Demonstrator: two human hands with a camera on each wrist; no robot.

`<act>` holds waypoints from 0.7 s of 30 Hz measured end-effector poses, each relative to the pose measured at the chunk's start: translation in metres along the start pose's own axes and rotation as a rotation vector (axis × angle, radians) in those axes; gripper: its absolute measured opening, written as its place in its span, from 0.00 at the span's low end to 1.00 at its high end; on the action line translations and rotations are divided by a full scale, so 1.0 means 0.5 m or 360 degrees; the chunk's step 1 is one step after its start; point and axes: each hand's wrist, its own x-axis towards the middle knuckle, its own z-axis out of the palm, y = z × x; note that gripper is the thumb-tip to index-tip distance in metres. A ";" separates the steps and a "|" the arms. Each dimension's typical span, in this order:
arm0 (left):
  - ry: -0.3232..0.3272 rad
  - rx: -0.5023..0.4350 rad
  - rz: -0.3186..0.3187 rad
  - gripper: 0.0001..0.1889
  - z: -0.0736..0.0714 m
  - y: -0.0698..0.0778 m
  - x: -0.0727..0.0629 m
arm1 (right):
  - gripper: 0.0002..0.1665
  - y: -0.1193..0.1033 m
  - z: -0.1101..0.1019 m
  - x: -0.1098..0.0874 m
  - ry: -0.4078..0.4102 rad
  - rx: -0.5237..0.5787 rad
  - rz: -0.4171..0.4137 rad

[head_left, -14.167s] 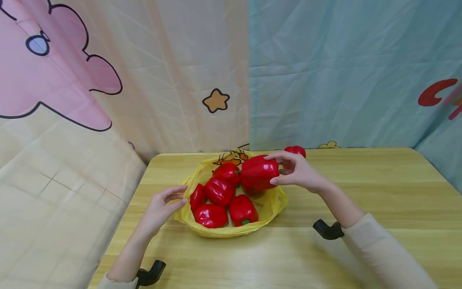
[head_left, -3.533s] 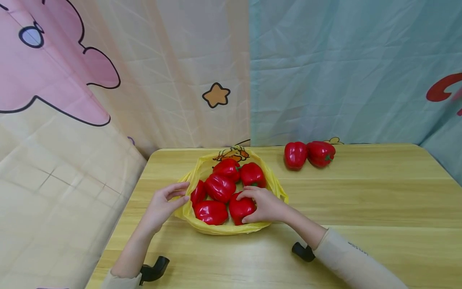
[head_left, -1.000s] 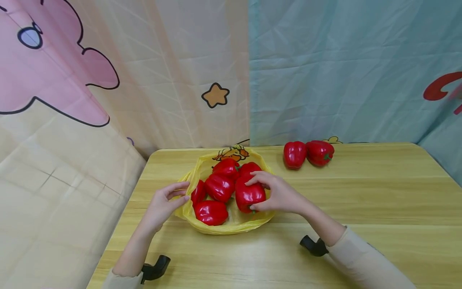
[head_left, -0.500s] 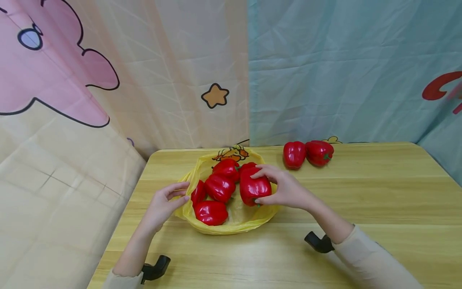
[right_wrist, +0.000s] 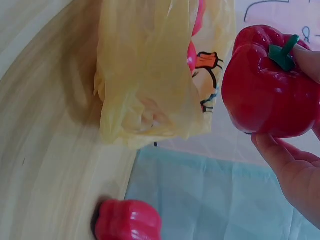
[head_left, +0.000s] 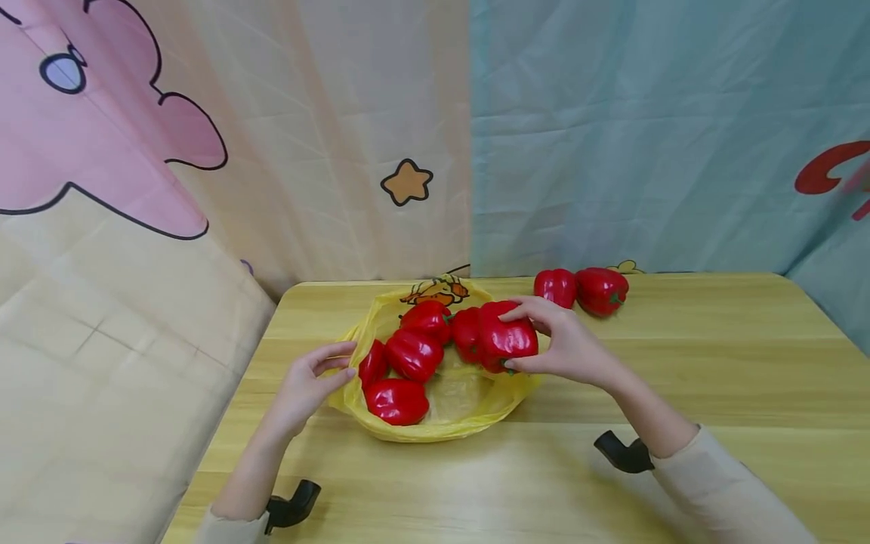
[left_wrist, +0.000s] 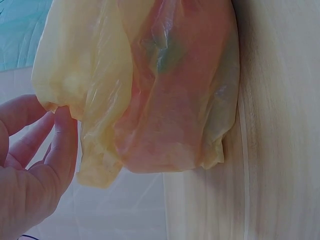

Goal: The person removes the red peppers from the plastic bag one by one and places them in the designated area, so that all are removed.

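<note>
Red pepper [head_left: 504, 336] above the right rim of the yellow bag [head_left: 421, 433], clasped by the right hand [head_left: 569, 344], grip half spread, stem [right_wrist: 283, 56] plain only from the right wrist, left hand [head_left: 309, 387] pinching the bag's edge, grip narrow, another stem [left_wrist: 169, 56] showing through plastic only from the left wrist.

Bag [head_left: 435, 434] on the bench [head_left: 693, 370], two peppers [head_left: 602, 292] farther back to its right.
Five more peppers [head_left: 414, 354] lie inside; another pepper [head_left: 508, 338] is in the right hand [head_left: 567, 341] above the bag's right side, the left hand [head_left: 306, 389] at its left edge; curtain [head_left: 578, 151] behind.
</note>
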 end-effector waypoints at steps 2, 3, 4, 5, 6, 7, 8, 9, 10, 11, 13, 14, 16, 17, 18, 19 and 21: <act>-0.0013 0.0008 -0.0013 0.22 -0.003 0.001 0.000 | 0.31 0.004 -0.008 -0.004 0.0023 -0.0028 -0.0002; -0.0017 0.0012 -0.0016 0.22 -0.003 0.002 -0.001 | 0.31 0.006 -0.012 -0.006 0.0039 -0.0049 -0.0002; -0.0018 0.0016 -0.0016 0.22 -0.004 0.003 -0.001 | 0.31 0.008 -0.015 -0.008 0.0056 -0.0073 -0.0003; -0.0018 0.0019 -0.0012 0.22 -0.004 0.003 -0.001 | 0.31 0.009 -0.019 -0.011 0.0071 -0.0090 0.0001; -0.0019 0.0020 -0.0011 0.22 -0.005 0.003 -0.001 | 0.32 0.011 -0.023 -0.013 0.0085 -0.0110 -0.0001; -0.0020 0.0020 -0.0011 0.22 -0.005 0.004 -0.001 | 0.32 0.012 -0.027 -0.016 0.0097 -0.0129 -0.0001; -0.0019 0.0019 -0.0010 0.22 -0.005 0.004 -0.001 | 0.32 0.013 -0.031 -0.019 0.0106 -0.0138 0.0001; -0.0019 0.0017 -0.0011 0.22 -0.005 0.004 -0.001 | 0.32 0.014 -0.034 -0.021 0.0113 -0.0148 0.0008; -0.0020 0.0015 -0.0013 0.23 -0.005 0.005 -0.001 | 0.33 0.015 -0.038 -0.024 0.0120 -0.0152 0.0015; -0.0021 0.0012 -0.0016 0.23 -0.005 0.005 -0.002 | 0.33 0.016 -0.042 -0.027 0.0126 -0.0154 0.0022; -0.0023 0.0007 -0.0021 0.23 -0.005 0.006 -0.002 | 0.33 0.020 -0.050 -0.034 0.0135 -0.0155 0.0040; -0.0023 0.0007 -0.0023 0.23 -0.005 0.006 -0.002 | 0.33 0.021 -0.054 -0.037 0.0139 -0.0155 0.0051; -0.0023 0.0007 -0.0021 0.23 -0.005 0.006 -0.002 | 0.33 0.026 -0.062 -0.044 0.0148 -0.0165 0.0076; -0.0023 0.0007 -0.0020 0.23 -0.005 0.005 -0.002 | 0.33 0.028 -0.066 -0.048 0.0152 -0.0167 0.0085; -0.0022 0.0007 -0.0016 0.22 -0.005 0.005 -0.003 | 0.33 0.031 -0.070 -0.051 0.0155 -0.0166 0.0097; -0.0021 0.0008 -0.0014 0.22 -0.004 0.004 -0.002 | 0.33 0.033 -0.074 -0.055 0.0158 -0.0166 0.0106; -0.0021 0.0009 -0.0012 0.22 -0.004 0.003 -0.002 | 0.32 0.038 -0.082 -0.063 0.0162 -0.0160 0.0125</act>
